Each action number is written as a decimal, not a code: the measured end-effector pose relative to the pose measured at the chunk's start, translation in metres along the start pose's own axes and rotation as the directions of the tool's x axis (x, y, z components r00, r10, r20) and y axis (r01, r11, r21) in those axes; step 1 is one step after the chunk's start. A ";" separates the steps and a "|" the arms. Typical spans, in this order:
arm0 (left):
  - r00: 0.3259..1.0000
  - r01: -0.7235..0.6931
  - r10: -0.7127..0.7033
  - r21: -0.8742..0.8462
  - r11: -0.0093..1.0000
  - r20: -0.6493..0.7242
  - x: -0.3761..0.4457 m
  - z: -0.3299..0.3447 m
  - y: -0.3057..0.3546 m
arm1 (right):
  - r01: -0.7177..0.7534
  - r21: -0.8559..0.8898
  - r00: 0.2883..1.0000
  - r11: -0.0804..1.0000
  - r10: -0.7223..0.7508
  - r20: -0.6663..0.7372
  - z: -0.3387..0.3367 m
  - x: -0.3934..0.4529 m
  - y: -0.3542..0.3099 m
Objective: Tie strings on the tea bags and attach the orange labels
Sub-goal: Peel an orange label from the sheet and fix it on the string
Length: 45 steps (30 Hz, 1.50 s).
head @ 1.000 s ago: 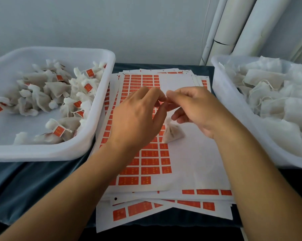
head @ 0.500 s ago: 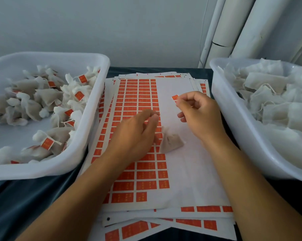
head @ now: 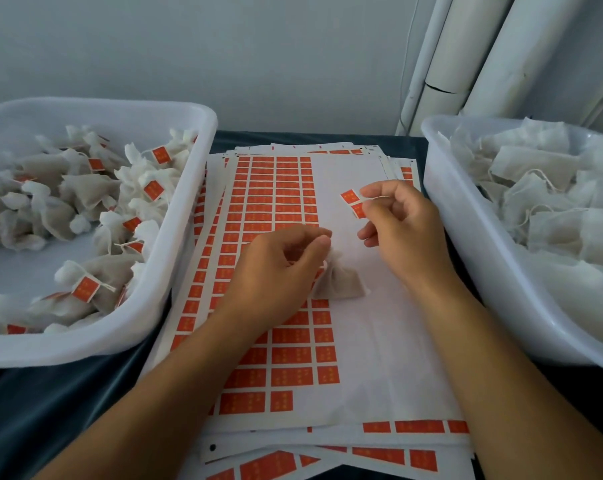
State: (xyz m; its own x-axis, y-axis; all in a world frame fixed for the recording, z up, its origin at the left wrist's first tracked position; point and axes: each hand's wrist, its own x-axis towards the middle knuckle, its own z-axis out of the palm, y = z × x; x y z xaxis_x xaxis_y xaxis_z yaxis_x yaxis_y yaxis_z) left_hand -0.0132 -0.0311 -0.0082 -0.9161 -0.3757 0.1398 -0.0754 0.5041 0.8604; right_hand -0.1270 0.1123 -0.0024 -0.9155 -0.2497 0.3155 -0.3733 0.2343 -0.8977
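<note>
Orange label [head: 353,202], peeled and half folded, is pinched between thumb and forefinger of the right hand [head: 399,230], held above the bare part of the label sheet [head: 362,341]. The left hand [head: 276,271] is curled with fingertips pinched together, apparently on the string, too fine to confirm, just above the tea bag [head: 340,284] lying on the sheet. Risk, as judged: the adhesive faces could close on themselves or on a fingertip before the string is laid between them; a slack string could slip from the pinch. Against half a second ago, the label is seen opened further, two orange halves now showing; the hands are little shifted.
</note>
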 end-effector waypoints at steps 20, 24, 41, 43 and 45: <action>0.995 -0.103 0.094 -0.296 0.950 -0.044 0.000 -0.004 0.006 | 0.299 0.137 0.879 0.944 -0.329 0.345 -0.012 -0.013 -0.023; 0.990 -0.138 0.134 -0.293 0.946 -0.034 -0.001 -0.005 0.006 | 0.353 0.054 0.859 0.934 -0.346 0.377 -0.013 -0.015 -0.026; 0.971 -0.212 0.235 -0.302 0.929 0.040 -0.003 -0.005 0.007 | 0.485 -0.058 0.815 0.873 -0.427 0.392 -0.017 -0.019 -0.035; 0.968 -0.228 0.248 -0.293 0.928 0.033 -0.003 -0.004 0.007 | 0.483 -0.082 0.818 0.872 -0.415 0.399 -0.018 -0.019 -0.036; 0.969 -0.228 0.246 -0.291 0.929 0.025 -0.003 -0.002 0.006 | 0.489 -0.113 0.819 0.865 -0.411 0.401 -0.018 -0.019 -0.037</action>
State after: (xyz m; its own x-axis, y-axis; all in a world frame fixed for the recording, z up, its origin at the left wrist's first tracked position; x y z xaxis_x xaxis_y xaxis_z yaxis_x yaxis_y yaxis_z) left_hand -0.0097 -0.0281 -0.0024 -0.9160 -0.2208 0.3349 0.2538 0.3275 0.9101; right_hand -0.0984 0.1255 0.0299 -0.5362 -0.6771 0.5039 -0.7877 0.1868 -0.5871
